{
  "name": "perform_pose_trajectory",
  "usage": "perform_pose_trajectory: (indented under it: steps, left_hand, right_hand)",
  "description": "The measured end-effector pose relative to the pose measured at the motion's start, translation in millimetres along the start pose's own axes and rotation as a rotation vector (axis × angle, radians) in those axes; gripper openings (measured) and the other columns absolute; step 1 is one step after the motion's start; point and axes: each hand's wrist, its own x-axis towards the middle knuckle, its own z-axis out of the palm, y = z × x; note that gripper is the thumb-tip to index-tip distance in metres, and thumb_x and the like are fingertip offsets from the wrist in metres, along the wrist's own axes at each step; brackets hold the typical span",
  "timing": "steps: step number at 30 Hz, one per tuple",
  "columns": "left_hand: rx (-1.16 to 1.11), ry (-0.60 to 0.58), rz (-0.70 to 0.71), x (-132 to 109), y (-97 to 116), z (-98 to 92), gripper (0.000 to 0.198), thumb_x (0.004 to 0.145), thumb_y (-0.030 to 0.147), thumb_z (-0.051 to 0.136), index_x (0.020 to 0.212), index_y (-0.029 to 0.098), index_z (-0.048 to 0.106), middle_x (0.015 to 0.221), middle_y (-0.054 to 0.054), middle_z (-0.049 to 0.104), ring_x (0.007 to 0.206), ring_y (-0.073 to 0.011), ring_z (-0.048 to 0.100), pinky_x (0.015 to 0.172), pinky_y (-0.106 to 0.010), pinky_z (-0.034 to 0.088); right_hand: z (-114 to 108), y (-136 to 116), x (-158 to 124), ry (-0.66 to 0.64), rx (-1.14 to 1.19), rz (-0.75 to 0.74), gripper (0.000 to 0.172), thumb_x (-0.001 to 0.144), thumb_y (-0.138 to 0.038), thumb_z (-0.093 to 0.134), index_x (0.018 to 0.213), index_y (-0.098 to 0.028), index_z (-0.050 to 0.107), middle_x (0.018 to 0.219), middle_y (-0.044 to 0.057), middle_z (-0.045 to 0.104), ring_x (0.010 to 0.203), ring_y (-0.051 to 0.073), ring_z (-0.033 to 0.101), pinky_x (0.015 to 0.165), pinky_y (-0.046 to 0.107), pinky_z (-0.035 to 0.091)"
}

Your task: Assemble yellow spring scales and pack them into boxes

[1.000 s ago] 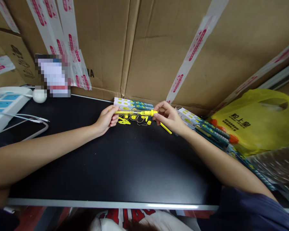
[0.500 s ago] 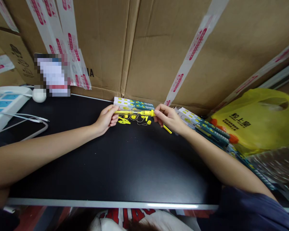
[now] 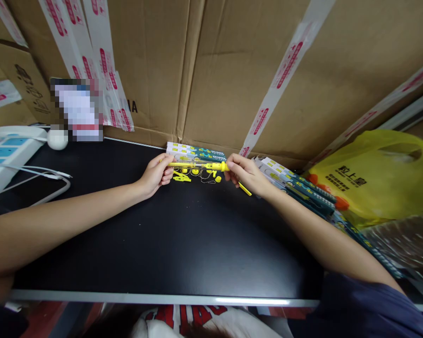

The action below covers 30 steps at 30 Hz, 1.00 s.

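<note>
A slim pen-like stick (image 3: 197,165), yellow at both ends with a see-through middle, lies level between my hands above the far part of the table. My left hand (image 3: 155,175) is closed, pinching its left end between thumb and fingers. At the yellow right end, my right hand (image 3: 245,172) is closed with thumb and fingertips on it. Just below and behind the stick are small yellow plastic parts (image 3: 181,177) and thin cords. A yellow strip (image 3: 245,189) lies under my right hand. The fingers hide both tips of the stick.
Printed packages (image 3: 195,151) lie behind the hands, and more packages (image 3: 303,188) run along the right. A yellow plastic bag (image 3: 380,173) stands at the right. On the left are a white power strip (image 3: 12,152) and cables. Large cardboard boxes (image 3: 225,70) wall off the back.
My right hand's fingers have shifted very slightly at the stick's right end. The left hand and the things on the table look the same.
</note>
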Motion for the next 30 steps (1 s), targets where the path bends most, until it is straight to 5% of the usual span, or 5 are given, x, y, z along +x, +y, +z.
perform_pose_trajectory:
  steps: [4,10,17,25,30]
  left_hand:
    - [-0.005,-0.009,0.002,0.7,0.1,0.0,0.014,0.091,0.028,0.051,0.081,0.018,0.051,0.050,0.009,0.034,0.036,-0.0021,0.030,0.036,-0.013,0.018]
    - [-0.003,0.001,0.006,1.0,-0.3,-0.5,0.014,0.092,0.027,0.051,0.081,0.018,0.051,0.050,0.009,0.034,0.036,-0.0021,0.030,0.036,-0.013,0.018]
    - [-0.004,0.000,-0.004,-0.1,1.1,0.4,0.015,0.093,0.025,0.048,0.081,0.018,0.051,0.050,0.009,0.034,0.036,-0.0019,0.030,0.036,-0.014,0.017]
    - [-0.004,-0.005,-0.001,0.4,0.2,0.2,0.015,0.093,0.026,0.048,0.081,0.018,0.051,0.050,0.009,0.034,0.036,-0.0019,0.030,0.036,-0.014,0.018]
    - [0.000,0.000,-0.004,0.4,0.3,0.4,0.014,0.093,0.026,0.048,0.082,0.018,0.051,0.050,0.009,0.034,0.036,-0.0021,0.030,0.035,-0.014,0.018]
  right_hand:
    - [0.3,0.5,0.3,-0.004,-0.053,0.003,0.050,0.096,-0.059,0.035,0.070,-0.019,0.049,0.062,0.001,0.056,0.047,0.008,0.047,0.040,0.020,0.041]
    - [0.1,-2.4,-1.3,-0.028,0.031,-0.006,0.033,0.092,-0.055,0.049,0.090,-0.022,0.042,0.064,-0.004,0.058,0.046,0.008,0.048,0.039,0.018,0.040]
    - [1.9,0.2,-1.2,-0.015,-0.071,0.032,0.050,0.096,-0.061,0.032,0.070,-0.019,0.046,0.060,0.000,0.055,0.047,0.008,0.048,0.039,0.019,0.042]
    - [0.8,-1.2,-2.0,-0.047,0.029,-0.003,0.022,0.095,-0.043,0.048,0.090,-0.023,0.039,0.063,-0.005,0.057,0.043,0.007,0.047,0.038,0.017,0.039]
    - [2.8,0.3,-0.3,-0.039,-0.042,0.033,0.041,0.097,-0.053,0.036,0.075,-0.020,0.044,0.060,-0.001,0.055,0.045,0.007,0.046,0.038,0.018,0.041]
